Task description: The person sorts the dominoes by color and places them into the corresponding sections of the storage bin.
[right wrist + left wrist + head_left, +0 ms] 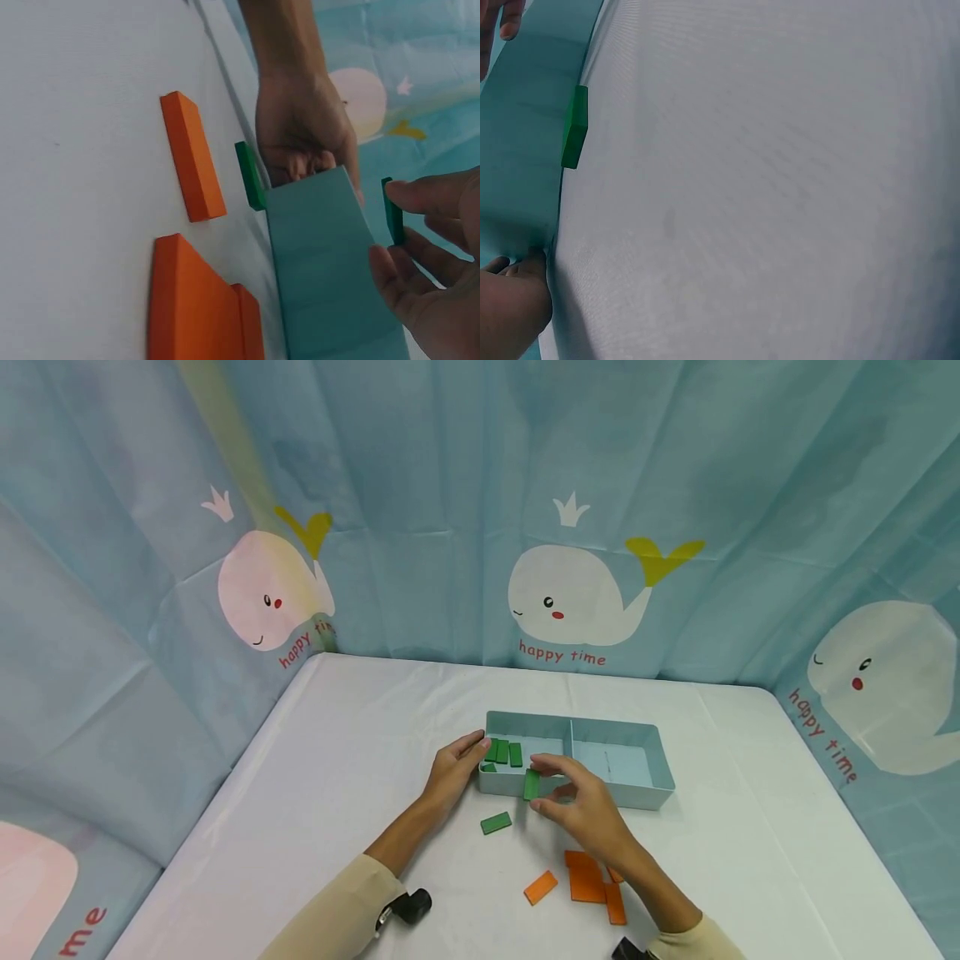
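My right hand (pixel 588 810) pinches a small green block (pixel 532 785) between thumb and fingers, in front of the left compartment of a blue-grey divided box (pixel 641 796). In the right wrist view the held block (pixel 394 211) stands on end between the fingertips. At the box's left end my left hand (pixel 450 772) grips the wall, its fingers curled against the end in the right wrist view. Several green blocks (pixel 502 752) lie in that left compartment. Another green block (pixel 496 823) rests on the table just in front of the box.
Nearer me on the white table (pixel 360 727) lie a large orange block (pixel 585 878), a small orange block (pixel 541 887) apart to its left, and narrow orange pieces (pixel 615 904) at its right. A divider (pixel 572 739) splits the box. A whale-print curtain (pixel 435 593) stands behind.
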{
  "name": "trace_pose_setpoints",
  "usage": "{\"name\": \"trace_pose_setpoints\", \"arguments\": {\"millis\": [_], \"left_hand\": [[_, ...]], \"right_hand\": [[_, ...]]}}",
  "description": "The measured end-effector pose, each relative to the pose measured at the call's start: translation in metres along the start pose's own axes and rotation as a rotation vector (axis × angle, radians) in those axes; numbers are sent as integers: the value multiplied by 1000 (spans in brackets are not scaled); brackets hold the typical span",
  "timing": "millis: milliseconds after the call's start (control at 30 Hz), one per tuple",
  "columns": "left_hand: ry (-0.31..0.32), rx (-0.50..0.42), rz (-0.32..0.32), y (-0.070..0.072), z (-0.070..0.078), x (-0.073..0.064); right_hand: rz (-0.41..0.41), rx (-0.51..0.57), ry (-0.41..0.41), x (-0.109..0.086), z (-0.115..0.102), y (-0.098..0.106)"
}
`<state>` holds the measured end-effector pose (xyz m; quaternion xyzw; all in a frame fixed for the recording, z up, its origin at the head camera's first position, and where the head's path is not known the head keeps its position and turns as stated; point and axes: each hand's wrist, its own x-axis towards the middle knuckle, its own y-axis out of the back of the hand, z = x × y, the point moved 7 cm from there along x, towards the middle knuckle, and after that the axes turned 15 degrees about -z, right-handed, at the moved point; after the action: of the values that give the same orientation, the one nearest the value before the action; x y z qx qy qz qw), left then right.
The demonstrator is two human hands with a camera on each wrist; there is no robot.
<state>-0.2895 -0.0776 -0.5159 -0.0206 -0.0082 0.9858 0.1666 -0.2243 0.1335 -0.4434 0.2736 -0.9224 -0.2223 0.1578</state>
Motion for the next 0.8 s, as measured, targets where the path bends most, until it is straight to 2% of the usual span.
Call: {"name": "trace_pose_setpoints", "arguments": {"millis": [367, 800], "left_hand": [[2, 7, 13, 1, 2, 2], [-2, 12, 7, 0, 1, 0]], "right_hand": [[28, 6, 12, 21, -5, 7], [28, -3, 7, 38, 2, 11]]}}
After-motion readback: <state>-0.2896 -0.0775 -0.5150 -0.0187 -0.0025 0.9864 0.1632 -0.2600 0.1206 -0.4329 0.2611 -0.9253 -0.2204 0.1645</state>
